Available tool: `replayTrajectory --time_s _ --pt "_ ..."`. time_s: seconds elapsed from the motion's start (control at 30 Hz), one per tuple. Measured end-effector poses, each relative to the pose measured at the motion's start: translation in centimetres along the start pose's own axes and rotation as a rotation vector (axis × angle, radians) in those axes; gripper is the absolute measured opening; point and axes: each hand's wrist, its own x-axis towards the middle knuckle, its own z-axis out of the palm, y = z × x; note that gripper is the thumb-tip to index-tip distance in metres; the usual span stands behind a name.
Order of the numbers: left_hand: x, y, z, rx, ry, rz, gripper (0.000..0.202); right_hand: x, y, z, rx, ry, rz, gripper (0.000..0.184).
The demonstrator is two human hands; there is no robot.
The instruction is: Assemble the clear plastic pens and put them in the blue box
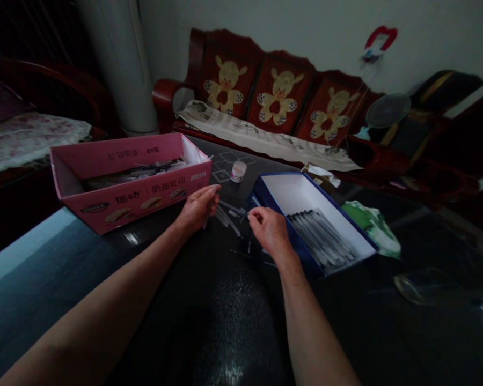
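My left hand (201,206) is closed in front of the pink box, its fingers curled round what looks like a clear pen barrel, mostly hidden by the hand. Thumb and forefinger of my right hand (269,229) pinch a small, thin pen part beside the blue box; its exact kind is too dim to make out. Between the hands, several loose clear pen barrels (226,217) lie on the dark table (225,305). Rows of clear pens with dark ends (322,236) fill part of the blue box (271,187). More pen pieces (153,169) lie inside the pink box (116,205).
A small white tub (239,171) stands behind the loose barrels. Right of the blue box lies a green and white plastic packet (372,228), with a brown carton (322,177) behind. A wooden sofa (261,91) with bear-patterned backs stands beyond the table.
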Motion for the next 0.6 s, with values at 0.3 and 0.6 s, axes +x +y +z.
replayTrajectory --time_s 0.3,0.6 --pt "-1.1 -2.2 -0.2 1.062 -0.066 0.609 0.026 0.0 3.6 -2.8 -0.043 -0.171 0.130 0.014" --pt "-1.2 -2.3 -0.1 1.071 -0.170 0.673 0.024 -0.7 1.2 -0.9 -0.075 -0.448 0.028 0.009"
